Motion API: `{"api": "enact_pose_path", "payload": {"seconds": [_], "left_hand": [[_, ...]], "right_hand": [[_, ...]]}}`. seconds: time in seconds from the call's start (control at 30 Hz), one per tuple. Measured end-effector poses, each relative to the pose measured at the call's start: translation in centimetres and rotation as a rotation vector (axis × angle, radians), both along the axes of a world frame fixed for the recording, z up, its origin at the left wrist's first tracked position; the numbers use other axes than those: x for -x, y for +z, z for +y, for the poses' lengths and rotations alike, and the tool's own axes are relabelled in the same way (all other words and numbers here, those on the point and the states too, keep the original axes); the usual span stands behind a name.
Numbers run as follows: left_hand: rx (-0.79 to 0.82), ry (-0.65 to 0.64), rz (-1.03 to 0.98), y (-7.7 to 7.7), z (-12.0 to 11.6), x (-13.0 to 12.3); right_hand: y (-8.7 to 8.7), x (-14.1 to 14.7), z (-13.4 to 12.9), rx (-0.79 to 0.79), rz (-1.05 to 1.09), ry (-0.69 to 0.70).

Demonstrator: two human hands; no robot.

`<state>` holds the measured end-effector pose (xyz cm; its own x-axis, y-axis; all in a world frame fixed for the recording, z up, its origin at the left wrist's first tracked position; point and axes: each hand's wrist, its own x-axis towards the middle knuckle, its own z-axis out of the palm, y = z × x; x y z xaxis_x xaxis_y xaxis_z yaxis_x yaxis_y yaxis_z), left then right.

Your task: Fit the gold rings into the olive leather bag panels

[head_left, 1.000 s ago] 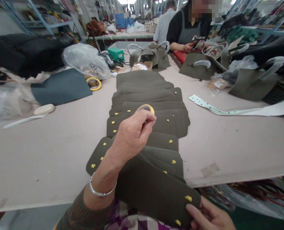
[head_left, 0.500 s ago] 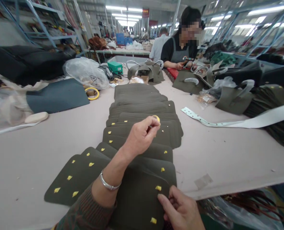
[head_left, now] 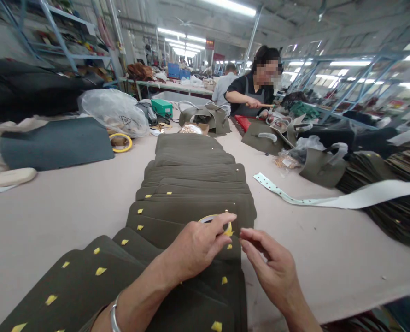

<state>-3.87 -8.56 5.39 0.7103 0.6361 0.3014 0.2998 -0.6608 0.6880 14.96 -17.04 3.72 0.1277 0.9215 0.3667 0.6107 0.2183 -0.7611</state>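
My left hand point(head_left: 201, 244), with a silver bracelet on the wrist, grips a roll of yellow tape point(head_left: 207, 218) between thumb and fingers. A short yellow end sticks out at the fingertips. My right hand point(head_left: 272, 265) is just right of it, thumb and fingertips curved close together with a slight gap; I see nothing between them. Below both hands lies a long overlapping row of dark olive panels point(head_left: 191, 203) with rounded corners. Small yellow tape pieces point(head_left: 217, 326) stick to many near panels, and small shiny studs point(head_left: 237, 170) show on some farther ones.
A perforated pale strip point(head_left: 295, 200) lies right, near stacked dark panels point(head_left: 381, 216). At left are a blue-grey sheet point(head_left: 56, 143), a larger yellow tape roll point(head_left: 122, 143) and a plastic bag point(head_left: 115, 113). A co-worker point(head_left: 253, 87) holds a tool across the table.
My right hand has lifted from the near panel's taped edge up beside the tape roll. My left hand now shows more of the roll. The view has shifted, and the co-worker's arm has moved.
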Motion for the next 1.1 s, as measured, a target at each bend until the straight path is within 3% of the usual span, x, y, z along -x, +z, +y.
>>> {"api": "enact_pose_path", "payload": {"seconds": [0.17, 0.33, 0.63, 0.73, 0.9, 1.0, 1.1], "left_hand": [[-0.077, 0.022, 0.118, -0.2, -0.2, -0.1], [-0.122, -0.011, 0.162, -0.5, -0.3, -0.3], [-0.097, 0.017, 0.22, -0.3, -0.2, 0.0], [-0.154, 0.074, 0.192, -0.6, -0.4, 0.1], [-0.384, 0.079, 0.052, -2.6, -0.4, -0.6], [-0.498, 0.098, -0.035, -3.0, -0.5, -0.9], [-0.467, 0.229, 0.152, -2.4, -0.5, -0.8]], "right_hand": [[0.8, 1.1, 1.7, -0.172, -0.178, 0.129], [0.5, 1.2, 2.2, -0.226, -0.277, 0.185], [-0.2, 1.9, 2.5, -0.319, -0.317, 0.068], [-0.2, 2.8, 2.4, -0.232, -0.174, -0.003], [-1.8, 3.6, 4.1, 0.242, 0.445, -0.116], [-2.0, 2.3, 5.0, 0.277, 0.615, -0.154], [-1.8, 0.2, 4.7, 0.226, 0.591, -0.201]]}}
